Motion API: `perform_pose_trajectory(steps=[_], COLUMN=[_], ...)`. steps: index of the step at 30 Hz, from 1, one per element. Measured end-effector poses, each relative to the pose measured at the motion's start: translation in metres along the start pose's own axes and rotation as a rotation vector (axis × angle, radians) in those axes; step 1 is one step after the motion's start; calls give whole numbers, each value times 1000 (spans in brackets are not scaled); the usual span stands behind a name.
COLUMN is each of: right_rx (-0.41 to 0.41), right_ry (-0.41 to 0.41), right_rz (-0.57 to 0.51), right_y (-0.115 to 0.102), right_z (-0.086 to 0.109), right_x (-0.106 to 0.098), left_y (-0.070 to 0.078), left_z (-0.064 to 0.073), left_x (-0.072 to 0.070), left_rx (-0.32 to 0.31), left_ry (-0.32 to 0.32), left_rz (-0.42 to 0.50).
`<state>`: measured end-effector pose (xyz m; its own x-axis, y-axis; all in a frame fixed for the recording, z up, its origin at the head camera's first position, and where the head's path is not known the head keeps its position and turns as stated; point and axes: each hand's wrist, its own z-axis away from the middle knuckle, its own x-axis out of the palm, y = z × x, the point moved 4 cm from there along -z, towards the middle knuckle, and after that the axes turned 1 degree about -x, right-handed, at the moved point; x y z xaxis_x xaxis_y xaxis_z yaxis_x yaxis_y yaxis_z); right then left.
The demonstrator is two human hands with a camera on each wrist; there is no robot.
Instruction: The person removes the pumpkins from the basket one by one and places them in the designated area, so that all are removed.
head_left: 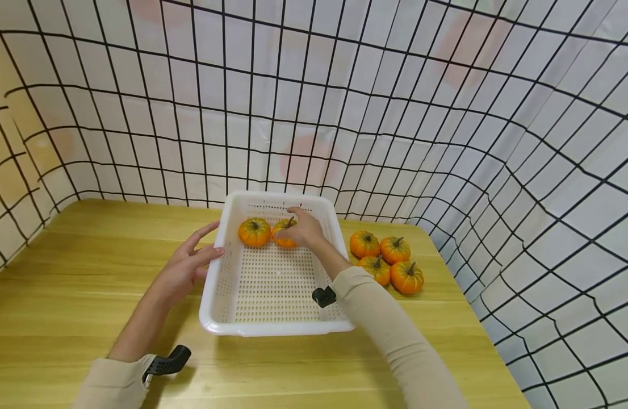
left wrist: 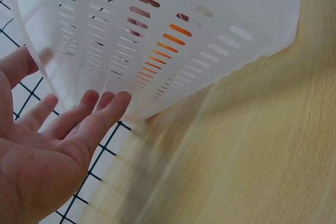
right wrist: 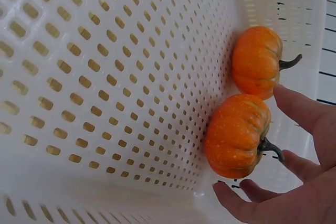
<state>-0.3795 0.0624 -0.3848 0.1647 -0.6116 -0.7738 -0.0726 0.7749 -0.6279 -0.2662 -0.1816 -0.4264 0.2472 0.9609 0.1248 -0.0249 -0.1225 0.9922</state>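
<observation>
A white perforated plastic basket (head_left: 278,328) stands on the wooden table. Inside it, along the far end, two small orange pumpkins lie side by side: a left pumpkin (head_left: 255,232) and a right pumpkin (right wrist: 237,136). My right hand (head_left: 305,228) reaches into the basket over the right pumpkin, its fingers spread around the dark stem and holding nothing. At the basket's left side is my left hand (head_left: 183,264), its thumb over the rim. In the left wrist view, the left hand's fingers (left wrist: 107,116) extend loosely along the outer wall.
Several more orange pumpkins (head_left: 407,278) sit clustered on the table (head_left: 84,295) to the right of the basket. A black wire grid (head_left: 252,74) with pale patterned sheeting behind it encloses the back and sides. Each wrist carries a black camera mount (head_left: 172,360).
</observation>
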Motion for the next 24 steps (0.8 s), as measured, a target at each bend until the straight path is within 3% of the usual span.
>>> perform_pose_trajectory(steps=[24], right_rx=[10], right_ry=[2], right_rz=[58], right_y=[1], right_z=[0], right_x=[7], left_y=[0], left_z=[1], left_x=[0], left_rx=[1], left_ry=[4], left_rz=[-8])
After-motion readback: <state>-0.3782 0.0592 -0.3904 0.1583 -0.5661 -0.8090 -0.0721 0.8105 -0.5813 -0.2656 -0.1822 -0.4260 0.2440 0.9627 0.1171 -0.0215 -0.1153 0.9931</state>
